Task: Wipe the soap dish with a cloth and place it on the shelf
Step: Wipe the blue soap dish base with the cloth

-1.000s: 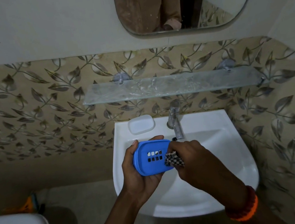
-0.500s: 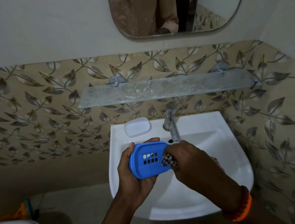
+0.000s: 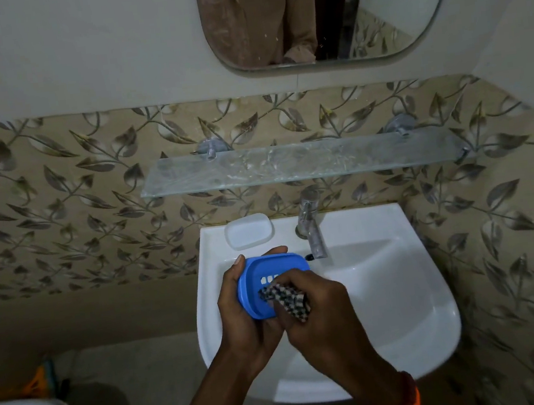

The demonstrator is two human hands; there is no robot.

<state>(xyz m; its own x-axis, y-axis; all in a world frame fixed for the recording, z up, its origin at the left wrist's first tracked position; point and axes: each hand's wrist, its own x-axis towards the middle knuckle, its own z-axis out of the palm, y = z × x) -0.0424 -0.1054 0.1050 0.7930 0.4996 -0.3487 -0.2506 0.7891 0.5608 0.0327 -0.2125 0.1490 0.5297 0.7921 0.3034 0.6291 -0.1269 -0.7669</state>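
Blue soap dish [image 3: 260,271] gripped in left hand [image 3: 242,308], right hand [image 3: 317,306] pinching checked cloth [image 3: 285,300] against it

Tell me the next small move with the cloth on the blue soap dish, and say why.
Probably sweep the checked cloth leftward across the drain slots. The right hand presses it on the right part of the blue soap dish, which the left hand grips over the sink. The rest of the face is uncovered, so it seems too soon for the glass shelf.
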